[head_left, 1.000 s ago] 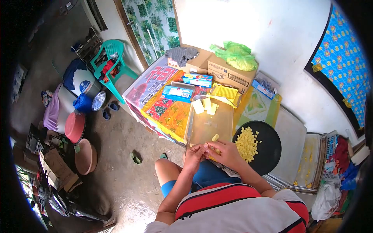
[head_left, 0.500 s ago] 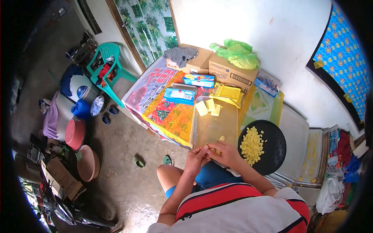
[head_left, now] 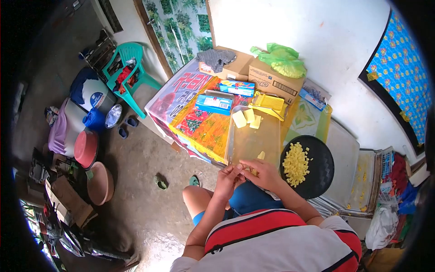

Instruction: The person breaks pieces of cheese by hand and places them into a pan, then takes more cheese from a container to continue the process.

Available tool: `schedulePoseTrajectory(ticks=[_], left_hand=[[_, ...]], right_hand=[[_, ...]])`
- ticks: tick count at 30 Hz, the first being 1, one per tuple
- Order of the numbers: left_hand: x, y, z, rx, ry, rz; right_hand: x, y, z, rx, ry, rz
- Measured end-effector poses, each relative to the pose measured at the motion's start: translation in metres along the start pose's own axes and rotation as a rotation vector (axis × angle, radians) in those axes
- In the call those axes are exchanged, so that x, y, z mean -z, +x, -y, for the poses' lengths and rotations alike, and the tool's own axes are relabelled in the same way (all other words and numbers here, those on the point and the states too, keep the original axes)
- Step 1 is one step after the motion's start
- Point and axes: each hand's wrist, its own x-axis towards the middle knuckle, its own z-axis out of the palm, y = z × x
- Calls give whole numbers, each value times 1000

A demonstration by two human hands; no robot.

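Observation:
My left hand [head_left: 229,179] and my right hand [head_left: 263,175] meet at the near end of a translucent board [head_left: 256,143]. Both are closed, thumbs and fingertips pinched together; whatever lies between them is too small or hidden to make out. Small yellow pieces [head_left: 261,155] show on the board beside my right fingers. Pale yellow slabs, cheese-like in look [head_left: 239,119], lie at the board's far end. To the right of my right hand, a round black pan [head_left: 321,170] holds a heap of small yellow cubes [head_left: 295,167].
Beyond the board are yellow wrappers or a ridged yellow tray [head_left: 268,103], blue boxes [head_left: 214,104], and cardboard cartons [head_left: 276,81] with a green plastic bag [head_left: 283,61] on top. Metal trays [head_left: 344,154] stand at right. A green chair [head_left: 131,75] and basins [head_left: 100,183] are at left.
The whole view has shifted slightly, with the table a little to the right. My hands stay together at the board's near end, the fingers moving only slightly.

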Motion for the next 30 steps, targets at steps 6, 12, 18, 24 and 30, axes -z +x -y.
schedulePoseTrajectory(ticks=[6,12,18,24,30], left_hand=[[-2,-19,-5,-1,-19,-44],[-6,-28,-3,8,-11,-47],[-5,-28,2,15,-26,38],[-18,-28,4,-1,-5,42],[-29,-18,9,21,94,56]], right_hand=[[-2,-2,11,42,4,53],[-5,-8,10,59,-3,47],[6,-14,15,60,-51,21],[13,-20,9,125,-29,-33],[28,-27,5,69,-26,-32]])
